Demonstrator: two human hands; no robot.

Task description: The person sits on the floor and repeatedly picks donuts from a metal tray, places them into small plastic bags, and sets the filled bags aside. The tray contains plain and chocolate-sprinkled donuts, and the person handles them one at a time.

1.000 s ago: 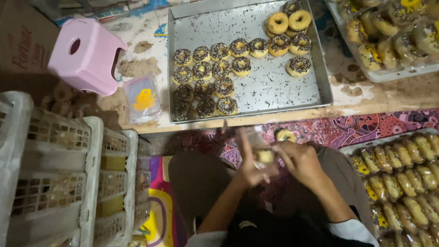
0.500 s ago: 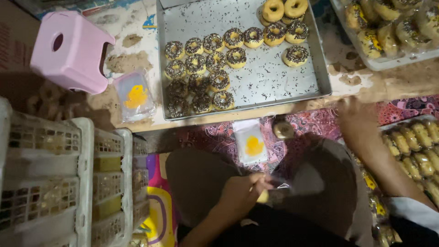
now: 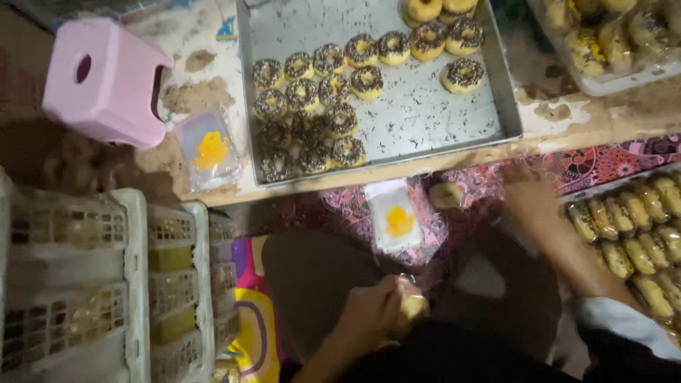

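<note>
1. Head view: the left hand was low at centre, above the lap, fingers closed around a small clear-wrapped yellowish doughnut.
2. Head view: the right hand reached out to the right, blurred, just beside the tray of wrapped glazed pastries; whether its fingers held anything could not be told.
3. Head view: a small clear plastic bag with a yellow print lay on the patterned cloth between the hands.
4. Head view: the shallow metal baking tray of chocolate-sprinkled ring doughnuts rested on the worn wooden bench, beside a pink plastic stool.
</note>
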